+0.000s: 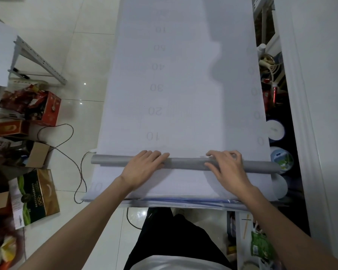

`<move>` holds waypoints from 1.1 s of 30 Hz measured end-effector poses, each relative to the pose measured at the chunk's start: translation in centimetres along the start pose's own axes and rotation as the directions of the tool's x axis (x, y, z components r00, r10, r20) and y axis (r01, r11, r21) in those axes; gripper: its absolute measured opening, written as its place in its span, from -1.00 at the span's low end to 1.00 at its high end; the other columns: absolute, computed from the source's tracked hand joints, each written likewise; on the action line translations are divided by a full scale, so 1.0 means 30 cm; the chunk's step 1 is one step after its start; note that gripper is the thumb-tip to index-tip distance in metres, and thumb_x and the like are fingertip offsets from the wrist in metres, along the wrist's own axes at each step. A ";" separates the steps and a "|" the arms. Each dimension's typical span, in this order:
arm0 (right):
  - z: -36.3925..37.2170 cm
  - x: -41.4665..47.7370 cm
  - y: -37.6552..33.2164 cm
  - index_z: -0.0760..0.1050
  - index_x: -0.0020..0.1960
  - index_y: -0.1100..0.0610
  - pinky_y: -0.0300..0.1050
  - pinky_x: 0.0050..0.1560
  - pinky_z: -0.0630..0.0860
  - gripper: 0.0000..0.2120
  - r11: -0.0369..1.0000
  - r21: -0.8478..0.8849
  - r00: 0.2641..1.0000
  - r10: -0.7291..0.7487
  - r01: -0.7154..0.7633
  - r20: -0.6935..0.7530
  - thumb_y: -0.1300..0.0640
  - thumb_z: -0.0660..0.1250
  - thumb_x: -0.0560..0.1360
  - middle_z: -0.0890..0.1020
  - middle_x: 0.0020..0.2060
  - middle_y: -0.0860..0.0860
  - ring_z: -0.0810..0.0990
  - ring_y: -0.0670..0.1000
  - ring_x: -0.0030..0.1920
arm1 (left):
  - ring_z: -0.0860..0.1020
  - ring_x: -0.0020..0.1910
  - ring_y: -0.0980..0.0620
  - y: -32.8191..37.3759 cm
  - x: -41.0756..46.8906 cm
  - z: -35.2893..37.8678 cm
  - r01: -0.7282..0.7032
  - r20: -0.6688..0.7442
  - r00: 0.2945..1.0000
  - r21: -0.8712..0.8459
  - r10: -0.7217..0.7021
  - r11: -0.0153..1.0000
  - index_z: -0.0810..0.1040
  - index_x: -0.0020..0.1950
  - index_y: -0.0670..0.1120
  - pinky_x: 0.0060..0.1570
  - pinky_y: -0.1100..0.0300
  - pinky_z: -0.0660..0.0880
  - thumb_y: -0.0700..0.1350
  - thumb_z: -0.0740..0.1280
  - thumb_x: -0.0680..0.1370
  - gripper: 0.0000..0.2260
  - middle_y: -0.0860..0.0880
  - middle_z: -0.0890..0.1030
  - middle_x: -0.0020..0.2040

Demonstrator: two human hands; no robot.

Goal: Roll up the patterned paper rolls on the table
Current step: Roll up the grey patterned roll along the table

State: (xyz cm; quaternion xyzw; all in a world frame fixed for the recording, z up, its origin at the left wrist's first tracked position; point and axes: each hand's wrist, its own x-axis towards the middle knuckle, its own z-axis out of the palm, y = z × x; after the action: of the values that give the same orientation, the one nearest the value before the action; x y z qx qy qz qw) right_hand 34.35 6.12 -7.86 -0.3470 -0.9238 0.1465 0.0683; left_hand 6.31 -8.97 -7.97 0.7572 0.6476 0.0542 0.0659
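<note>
A long white sheet of paper (183, 75) printed with faint numbers runs away from me down the table. Its near end is wound into a thin grey roll (185, 163) that lies crosswise close to the table's front edge. My left hand (144, 165) rests palm down on the roll left of centre, fingers spread over its top. My right hand (225, 164) presses on the roll right of centre, fingertips curled over its far side. More flat paper lies under my wrists.
Boxes and bags (27, 114) crowd the floor at the left, with a thin cable (74, 164) looping beside the table. White tubs (277, 131) and clutter fill the gap at the right, against a white wall (320, 94). A metal shelf frame (37, 59) stands far left.
</note>
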 end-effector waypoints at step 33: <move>0.020 0.053 0.014 0.56 0.22 0.05 0.09 0.10 0.31 -0.75 0.988 -0.155 0.999 0.022 -0.029 -0.043 0.14 0.39 0.54 0.61 0.15 0.06 0.51 0.14 0.15 | 0.51 -0.12 -0.11 -0.018 0.070 0.011 0.160 -0.016 0.987 0.028 -0.159 0.987 0.48 0.24 -0.04 0.02 0.05 0.43 -0.08 0.22 0.66 -0.82 -0.08 0.57 0.08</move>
State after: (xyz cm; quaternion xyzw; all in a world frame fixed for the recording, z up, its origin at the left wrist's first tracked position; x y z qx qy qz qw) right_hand 33.27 7.35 -8.51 -0.3660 -0.9264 0.0677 0.0581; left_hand 6.18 -6.81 -8.38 0.7035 0.7072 0.0445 0.0546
